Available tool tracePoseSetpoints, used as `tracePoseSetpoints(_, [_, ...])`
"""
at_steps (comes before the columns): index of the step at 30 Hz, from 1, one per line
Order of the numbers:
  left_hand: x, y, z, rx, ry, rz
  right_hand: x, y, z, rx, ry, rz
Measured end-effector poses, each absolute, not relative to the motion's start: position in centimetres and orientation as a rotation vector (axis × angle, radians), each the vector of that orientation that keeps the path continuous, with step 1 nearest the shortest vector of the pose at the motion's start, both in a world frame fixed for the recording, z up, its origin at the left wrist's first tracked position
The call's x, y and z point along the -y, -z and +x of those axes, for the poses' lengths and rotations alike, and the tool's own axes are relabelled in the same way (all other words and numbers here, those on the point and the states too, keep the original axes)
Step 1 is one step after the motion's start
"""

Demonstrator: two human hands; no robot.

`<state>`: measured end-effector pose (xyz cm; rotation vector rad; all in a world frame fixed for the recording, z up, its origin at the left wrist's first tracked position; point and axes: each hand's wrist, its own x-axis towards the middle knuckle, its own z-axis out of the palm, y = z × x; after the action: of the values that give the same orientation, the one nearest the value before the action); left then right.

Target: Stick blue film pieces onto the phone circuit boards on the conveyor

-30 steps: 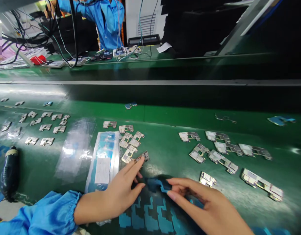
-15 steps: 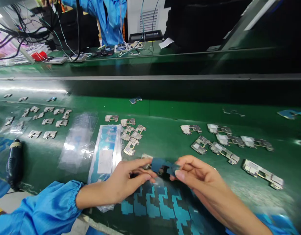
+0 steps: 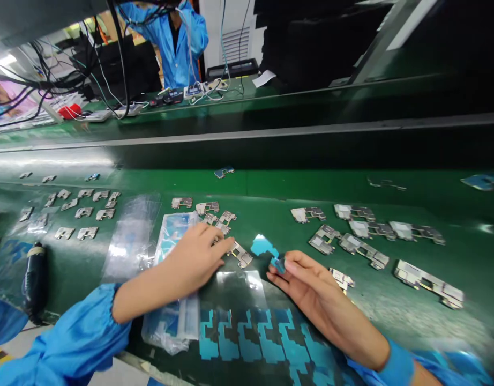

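Note:
My right hand (image 3: 311, 281) pinches one end of a blue film cutout (image 3: 262, 245) between thumb and fingers. The film's wider end sticks out to the upper left, above the table. My left hand (image 3: 194, 252) is palm down and empty as far as I can see, its fingers bent but apart. A fingertip lies at the end of a circuit board (image 3: 241, 255); whether it touches is unclear. That hand covers part of a cluster of boards (image 3: 226, 220) and a bag of blue film (image 3: 172, 228). Below both hands lies a clear sheet with several blue cutouts (image 3: 249, 343).
Several circuit boards (image 3: 364, 249) lie to the right, others (image 3: 84, 212) at the far left. Clear plastic sheets (image 3: 130, 236) lie left of the bag. A black cylindrical tool (image 3: 35, 281) lies at the left edge. Across the bench a person in blue (image 3: 178, 48) stands behind cables.
My hands have parted. My left hand has let go of the film and moved up and left to the boards. My right hand still holds the film, now turned and tilted.

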<state>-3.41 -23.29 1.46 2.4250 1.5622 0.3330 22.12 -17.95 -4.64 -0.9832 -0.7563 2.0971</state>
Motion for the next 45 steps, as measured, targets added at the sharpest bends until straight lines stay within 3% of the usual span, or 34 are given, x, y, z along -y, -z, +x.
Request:
tracePoseSetpoints(3, [20.1, -1.5, -4.3, -1.494, -0.039, 2.483, 17.6, 4.9, 22.1, 0.696, -2.088, -0.968])
tracePoseSetpoints(8, [17.3, -1.3, -4.4, -1.393, -0.046, 2.395, 17.8, 5.2, 22.4, 0.715, -2.090, -0.971])
tracePoseSetpoints(13, [19.6, -1.5, -3.0, -1.340, -0.253, 2.248, 17.8, 4.5, 22.9, 0.804, -2.118, -0.954])
tracePoseSetpoints(17, [23.8, 0.1, -0.6, -1.333, -0.663, 1.432, 18.1, 3.7, 23.5, 0.984, -2.060, -1.009])
tracePoseSetpoints(20, [25.8, 1.7, 0.7, -1.272, -0.775, 1.065, 18.6, 3.8, 24.0, 1.206, -1.932, -1.090])
tracePoseSetpoints(27, [26.5, 3.5, 0.9, -1.272, -1.002, 1.265, 18.8, 4.5, 24.5, 1.494, -1.836, -1.211])
tracePoseSetpoints(45, [26.7, 2.8, 0.4, -1.200, -0.997, 1.261, 19.0, 4.4, 24.3, 1.499, -1.790, -1.306])
